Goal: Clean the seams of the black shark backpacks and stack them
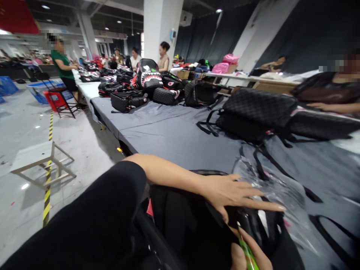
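From my side of the bench (180, 138): brace the black backpack (191, 225) at six o'clock with the left hand (229, 191) spread wide, and steady the green object (248, 254) pinched in the right hand (258, 251) at five o'clock.

A grey cloth (157, 129) (faintly creased) covers the table (180, 146), which bears a black backpack (191, 221) at bottom centre, clear plastic (295, 210) at lower right, checkered backpacks (260, 105) at right and a shark-mouth backpack (150, 78) at upper centre.
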### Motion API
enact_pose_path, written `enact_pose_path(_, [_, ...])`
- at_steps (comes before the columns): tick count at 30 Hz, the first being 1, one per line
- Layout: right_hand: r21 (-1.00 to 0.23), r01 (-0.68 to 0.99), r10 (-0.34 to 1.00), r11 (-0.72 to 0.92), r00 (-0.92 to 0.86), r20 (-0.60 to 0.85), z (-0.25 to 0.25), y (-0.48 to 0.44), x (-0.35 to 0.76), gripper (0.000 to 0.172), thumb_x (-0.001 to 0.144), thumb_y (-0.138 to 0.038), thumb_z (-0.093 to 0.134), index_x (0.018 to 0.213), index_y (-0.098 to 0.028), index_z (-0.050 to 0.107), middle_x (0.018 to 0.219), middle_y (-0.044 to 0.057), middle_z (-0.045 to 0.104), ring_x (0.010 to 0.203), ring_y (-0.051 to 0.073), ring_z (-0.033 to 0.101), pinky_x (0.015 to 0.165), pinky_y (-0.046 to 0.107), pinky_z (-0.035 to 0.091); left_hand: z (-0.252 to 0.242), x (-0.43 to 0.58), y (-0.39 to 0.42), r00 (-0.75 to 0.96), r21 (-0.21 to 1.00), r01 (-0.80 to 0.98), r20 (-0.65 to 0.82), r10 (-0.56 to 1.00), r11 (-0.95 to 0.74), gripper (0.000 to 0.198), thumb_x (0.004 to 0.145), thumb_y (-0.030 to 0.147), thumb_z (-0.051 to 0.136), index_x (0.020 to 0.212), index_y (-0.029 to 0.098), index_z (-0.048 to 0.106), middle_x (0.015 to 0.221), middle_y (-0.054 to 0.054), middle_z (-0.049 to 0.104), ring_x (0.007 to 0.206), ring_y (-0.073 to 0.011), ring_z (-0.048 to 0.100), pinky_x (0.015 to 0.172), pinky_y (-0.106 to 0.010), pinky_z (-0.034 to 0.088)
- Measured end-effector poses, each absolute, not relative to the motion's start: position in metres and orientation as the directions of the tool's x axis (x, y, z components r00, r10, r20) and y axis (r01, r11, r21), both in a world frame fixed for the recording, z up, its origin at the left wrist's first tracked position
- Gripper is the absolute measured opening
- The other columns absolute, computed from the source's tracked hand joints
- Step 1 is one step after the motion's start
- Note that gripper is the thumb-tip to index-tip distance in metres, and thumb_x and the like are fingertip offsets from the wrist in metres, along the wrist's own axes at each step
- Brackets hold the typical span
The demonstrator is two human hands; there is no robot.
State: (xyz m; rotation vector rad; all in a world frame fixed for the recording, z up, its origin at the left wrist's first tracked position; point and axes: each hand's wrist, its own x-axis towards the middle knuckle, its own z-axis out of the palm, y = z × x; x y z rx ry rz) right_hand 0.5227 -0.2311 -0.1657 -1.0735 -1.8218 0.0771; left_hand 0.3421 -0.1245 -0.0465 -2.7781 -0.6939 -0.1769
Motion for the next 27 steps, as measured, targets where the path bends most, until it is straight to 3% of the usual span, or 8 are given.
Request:
enact_pose_path(3, [-0.502, 0.538, 0.615, 0.677, -0.040, 0.787, -0.166, -0.239, 0.521, 0.028, 0.094, -0.032, 0.057, 0.117, -0.019, 0.067, 0.095, 0.009, 0.075, 0.087, 0.028, 0.071, 0.081, 0.043, 0.055, -0.046, 0.341, -0.140, 0.868, -0.289, 0.496, 0.133, 0.479, -0.819, 0.114, 0.070, 0.054, 0.080, 0.160, 0.016, 0.020, 0.160, -0.022, 0.032, 0.148, -0.0414, 0.030, 0.115, -0.061, 0.026])
enact_pose_path(5, [-0.545, 0.461, 0.624, 0.700, -0.024, 0.781, -0.165, -0.242, 0.519, 0.031, 0.094, -0.032, 0.054, 0.121, -0.021, 0.066, 0.098, 0.008, 0.075, 0.091, 0.028, 0.070, 0.085, 0.045, 0.055, -0.050, 0.344, -0.138, 0.842, -0.305, 0.531, 0.085, 0.532, -0.791, 0.122, 0.068, 0.050, 0.083, 0.161, 0.018, 0.012, 0.163, -0.022, 0.023, 0.151, -0.0428, 0.023, 0.117, -0.065, 0.020])
enact_pose_path(10, [-0.642, 0.443, 0.725, 0.627, -0.030, 0.688, -0.164, -0.242, 0.516, 0.038, 0.097, -0.041, 0.048, 0.128, -0.022, 0.060, 0.104, 0.011, 0.074, 0.099, 0.030, 0.071, 0.088, 0.049, 0.056, -0.061, 0.355, -0.123, 0.811, -0.276, 0.565, 0.013, 0.584, -0.778, 0.121, 0.073, 0.048, 0.081, 0.161, 0.015, 0.005, 0.161, -0.022, 0.028, 0.147, -0.0398, 0.030, 0.116, -0.057, 0.027])
enact_pose_path(13, [-0.747, 0.416, 0.795, 0.518, 0.090, 0.601, -0.160, -0.239, 0.516, 0.037, 0.097, -0.038, 0.051, 0.129, -0.020, 0.051, 0.103, 0.011, 0.073, 0.088, 0.027, 0.075, 0.077, 0.042, 0.060, -0.063, 0.358, -0.120, 0.814, -0.285, 0.560, 0.011, 0.581, -0.778, 0.108, 0.080, 0.045, 0.075, 0.160, 0.012, 0.011, 0.161, -0.021, 0.029, 0.146, -0.0396, 0.029, 0.116, -0.056, 0.027])
enact_pose_path(15, [-0.754, 0.469, 0.814, 0.461, 0.115, 0.569, -0.154, -0.236, 0.519, 0.028, 0.095, -0.034, 0.055, 0.121, -0.022, 0.053, 0.096, 0.008, 0.074, 0.080, 0.024, 0.075, 0.072, 0.038, 0.060, -0.064, 0.358, -0.118, 0.808, -0.283, 0.569, 0.021, 0.588, -0.772, 0.102, 0.082, 0.044, 0.073, 0.159, 0.011, 0.015, 0.161, -0.021, 0.029, 0.146, -0.0391, 0.029, 0.116, -0.055, 0.027])
enact_pose_path(19, [-0.647, 0.633, 0.849, 0.425, -0.031, 0.528, -0.132, -0.229, 0.535, 0.010, 0.093, -0.030, 0.063, 0.102, -0.025, 0.065, 0.096, 0.005, 0.075, 0.090, 0.024, 0.072, 0.089, 0.044, 0.057, -0.066, 0.360, -0.111, 0.790, -0.250, 0.592, -0.011, 0.614, -0.766, 0.102, 0.083, 0.047, 0.071, 0.160, 0.013, 0.012, 0.164, -0.019, 0.025, 0.149, -0.0373, 0.025, 0.118, -0.053, 0.025])
enact_pose_path(23, [-0.696, 0.627, 0.914, 0.350, -0.065, 0.401, -0.111, -0.219, 0.544, 0.015, 0.089, -0.030, 0.070, 0.104, -0.025, 0.071, 0.097, 0.005, 0.073, 0.088, 0.023, 0.069, 0.082, 0.040, 0.057, -0.069, 0.363, -0.106, 0.780, -0.228, 0.603, -0.032, 0.625, -0.764, 0.099, 0.083, 0.045, 0.069, 0.160, 0.014, 0.014, 0.165, -0.019, 0.021, 0.151, -0.0370, 0.023, 0.120, -0.053, 0.023])
enact_pose_path(27, [-0.722, 0.584, 0.929, 0.370, -0.209, 0.306, -0.101, -0.200, 0.543, 0.014, 0.090, -0.030, 0.070, 0.102, -0.025, 0.072, 0.101, 0.005, 0.074, 0.095, 0.024, 0.070, 0.087, 0.040, 0.055, -0.070, 0.366, -0.104, 0.769, -0.228, 0.617, -0.029, 0.639, -0.753, 0.098, 0.083, 0.042, 0.068, 0.159, 0.011, 0.014, 0.165, -0.020, 0.021, 0.151, -0.0375, 0.022, 0.121, -0.054, 0.023])
